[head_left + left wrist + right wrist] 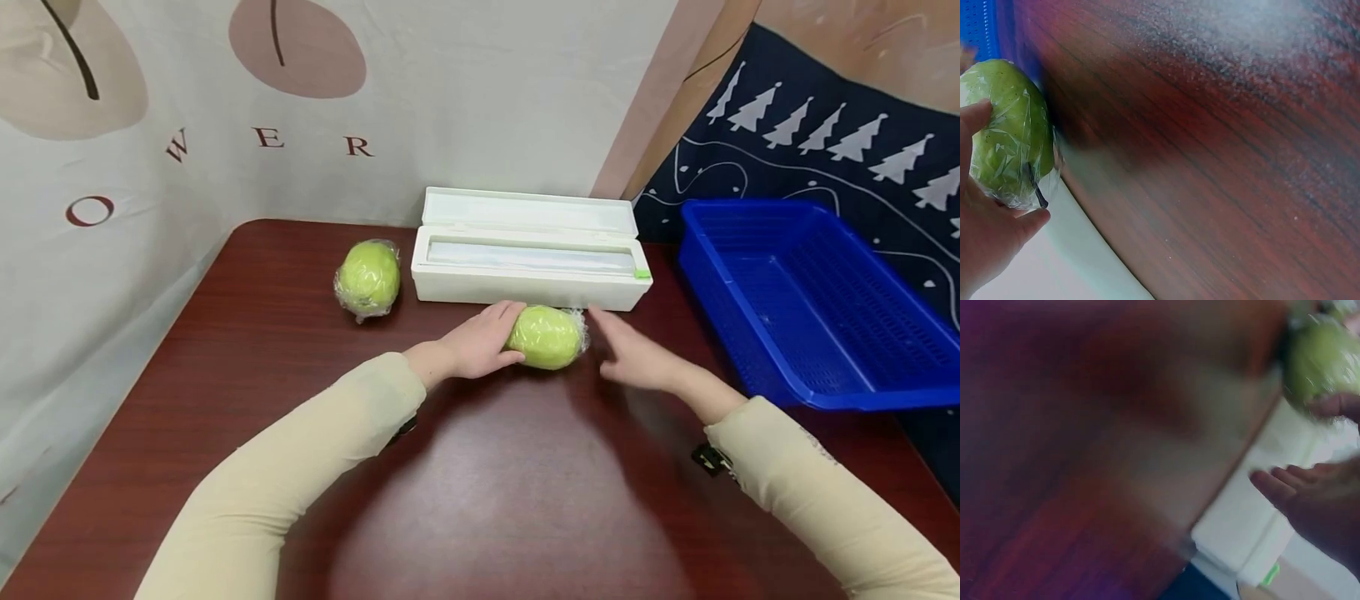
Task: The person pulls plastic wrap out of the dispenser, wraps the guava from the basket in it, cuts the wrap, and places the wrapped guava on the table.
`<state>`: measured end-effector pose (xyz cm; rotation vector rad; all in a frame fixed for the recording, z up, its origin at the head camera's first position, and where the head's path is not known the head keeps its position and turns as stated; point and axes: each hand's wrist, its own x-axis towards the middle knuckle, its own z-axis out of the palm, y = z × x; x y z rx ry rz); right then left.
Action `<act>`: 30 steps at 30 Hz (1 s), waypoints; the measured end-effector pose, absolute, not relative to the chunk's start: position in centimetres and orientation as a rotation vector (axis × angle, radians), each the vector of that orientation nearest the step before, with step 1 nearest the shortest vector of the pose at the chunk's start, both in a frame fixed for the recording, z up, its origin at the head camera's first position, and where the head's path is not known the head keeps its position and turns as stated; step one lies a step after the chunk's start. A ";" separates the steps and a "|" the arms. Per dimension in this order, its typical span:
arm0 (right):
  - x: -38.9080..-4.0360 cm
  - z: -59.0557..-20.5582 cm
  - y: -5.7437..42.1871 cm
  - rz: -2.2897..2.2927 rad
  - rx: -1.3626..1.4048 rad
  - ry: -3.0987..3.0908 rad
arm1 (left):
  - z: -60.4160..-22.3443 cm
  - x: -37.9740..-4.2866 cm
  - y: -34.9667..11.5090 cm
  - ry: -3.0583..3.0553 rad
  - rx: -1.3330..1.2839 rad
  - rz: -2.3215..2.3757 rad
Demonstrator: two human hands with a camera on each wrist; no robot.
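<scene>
A green pear (548,337) wrapped in clear cling film is at the middle of the table, in front of a white box. My left hand (486,340) grips it from the left, fingers over the far side and thumb on the near side. The left wrist view shows the pear's dark stem (1037,187) under the crinkled film. To the right of the pear, my right hand (636,354) is spread, thumb apart from the fingers, with nothing in it. In the right wrist view its fingers (1275,485) are beside the blurred pear (1319,362).
Behind the pear lies the white cling film dispenser (525,289), lid raised, with a green piece (642,273) at its right end. A second wrapped pear (370,277) sits to its left. On the right is a blue plastic basket (750,321). Printed cloth (487,100) hangs behind the table.
</scene>
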<state>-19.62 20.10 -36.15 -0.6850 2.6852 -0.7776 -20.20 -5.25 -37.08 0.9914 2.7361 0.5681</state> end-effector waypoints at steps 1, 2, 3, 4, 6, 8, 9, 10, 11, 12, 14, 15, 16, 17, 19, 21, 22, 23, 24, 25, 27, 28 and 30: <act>-19.4 -36.5 20.0 -0.701 -0.758 2.675 | -37.0 -20.2 -5.3 2.734 0.982 0.565; -19.2 -36.8 19.8 -0.658 -0.807 2.663 | -37.0 -20.2 -5.3 2.736 0.976 0.561; -19.1 -36.9 19.5 -0.637 -0.832 2.657 | -37.0 -20.3 -5.3 2.736 0.964 0.557; -19.0 -37.0 19.1 -0.627 -0.844 2.661 | -37.0 -20.3 -5.4 2.736 0.948 0.556; -19.0 -37.0 18.3 -0.627 -0.864 2.696 | -37.0 -20.3 -5.4 2.732 0.930 0.553; -19.1 -36.9 17.8 -0.634 -0.882 2.731 | -37.1 -20.3 -5.4 2.721 0.929 0.562; -19.2 -36.8 17.6 -0.640 -0.888 2.743 | -37.1 -20.2 -5.4 2.711 0.932 0.575; -19.3 -36.7 17.4 -0.655 -0.903 2.745 | -37.2 -20.2 -5.4 2.705 0.948 0.590; -19.5 -36.7 17.3 -0.663 -0.924 2.740 | -37.2 -20.2 -5.4 2.702 0.967 0.601; -19.7 -36.6 17.2 -0.683 -0.941 2.724 | -37.3 -20.2 -5.4 2.700 0.981 0.613; -20.0 -36.6 17.1 -0.726 -0.976 2.682 | -37.3 -20.3 -5.4 2.697 1.004 0.644; -20.1 -36.7 17.1 -0.749 -0.992 2.653 | -37.3 -20.4 -5.4 2.691 1.012 0.663; -20.3 -36.7 17.1 -0.768 -1.008 2.626 | -37.2 -20.5 -5.4 2.686 1.020 0.681; -20.4 -36.8 17.2 -0.782 -1.021 2.605 | -37.2 -20.5 -5.4 2.679 1.014 0.707; -20.7 -36.8 17.4 -0.827 -1.030 2.581 | -37.2 -20.7 -5.4 2.665 0.987 0.792; -21.0 -36.8 17.5 -0.871 -1.030 2.558 | -37.2 -20.7 -5.3 2.662 0.925 0.913; -21.1 -36.9 17.5 -0.895 -1.025 2.545 | -37.4 -20.7 -5.2 2.666 0.886 0.981; -21.2 -36.9 17.5 -0.925 -1.011 2.529 | -37.5 -20.6 -5.0 2.667 0.839 1.057; -21.3 -36.9 17.5 -0.959 -0.989 2.510 | -37.7 -20.6 -4.8 2.668 0.790 1.133; -21.4 -37.0 17.5 -0.988 -0.964 2.493 | -37.8 -20.6 -4.6 2.662 0.739 1.210; -21.6 -37.2 17.6 -1.074 -0.890 2.441 | -38.1 -20.5 -4.2 2.647 0.655 1.332; -21.6 -37.2 17.5 -1.119 -0.845 2.422 | -38.2 -20.5 -4.0 2.634 0.617 1.386; -21.7 -37.3 17.4 -1.201 -0.750 2.405 | -38.2 -20.5 -3.7 2.611 0.551 1.470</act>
